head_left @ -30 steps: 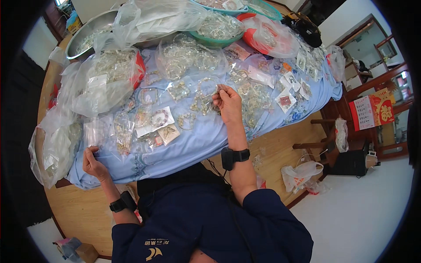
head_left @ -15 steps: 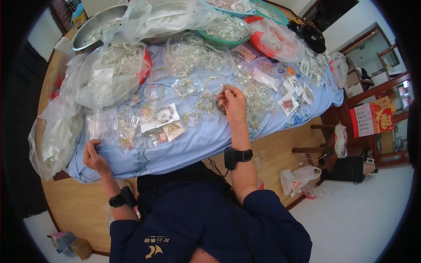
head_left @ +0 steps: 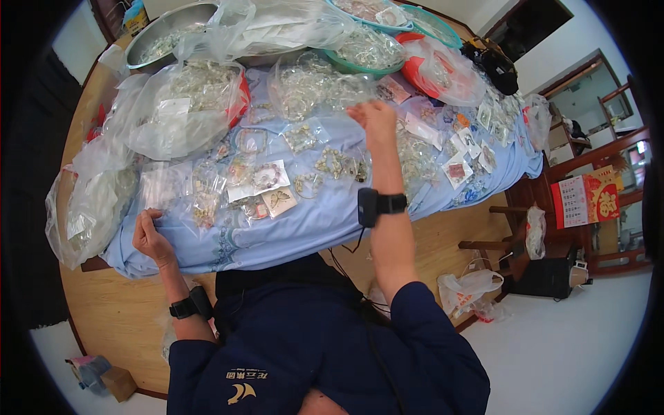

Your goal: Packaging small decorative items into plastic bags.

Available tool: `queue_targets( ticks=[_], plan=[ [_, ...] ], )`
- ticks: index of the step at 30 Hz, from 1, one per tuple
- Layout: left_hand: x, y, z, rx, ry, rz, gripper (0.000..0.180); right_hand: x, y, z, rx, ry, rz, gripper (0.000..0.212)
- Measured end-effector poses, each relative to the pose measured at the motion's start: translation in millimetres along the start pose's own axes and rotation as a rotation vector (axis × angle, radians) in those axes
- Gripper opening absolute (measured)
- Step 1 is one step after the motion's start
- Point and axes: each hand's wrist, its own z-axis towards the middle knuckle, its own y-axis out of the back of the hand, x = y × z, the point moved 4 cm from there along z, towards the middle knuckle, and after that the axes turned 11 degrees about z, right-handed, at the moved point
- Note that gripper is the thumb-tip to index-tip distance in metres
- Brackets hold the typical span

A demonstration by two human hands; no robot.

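- Right hand (head_left: pixel 373 119): raised higher above the clear packets (head_left: pixel 332 163) than before; grasp cannot be told.
- Left hand (head_left: pixel 151 235): unchanged, fingers curled on the blue cloth (head_left: pixel 297 232) edge.

Person in dark navy long-sleeved top, sleeves pushed up to about the elbows, forearms bare. Small yellow logo with a curved swoosh shape on the chest, lower centre of frame. Black band with a black boxy device on each wrist. Thin dark cable hangs near the right wrist device. Left hand (head_left: pixel 150 237) and right hand (head_left: pixel 373 119) bare, no gloves.
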Motion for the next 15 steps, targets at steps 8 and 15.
queue_targets(
  ticks=[8,15],
  plan=[
    [7.4,-3.4,2.2,-0.001,-0.009,-0.028,0.033,-34.4,18.6,-9.0,0.040,-0.040,-0.232,0.039],
    [23.6,21.6,-0.3,-0.046,0.058,0.063,0.031,-38.8,26.0,-12.5,0.135,0.062,-0.411,0.024]
  ],
)
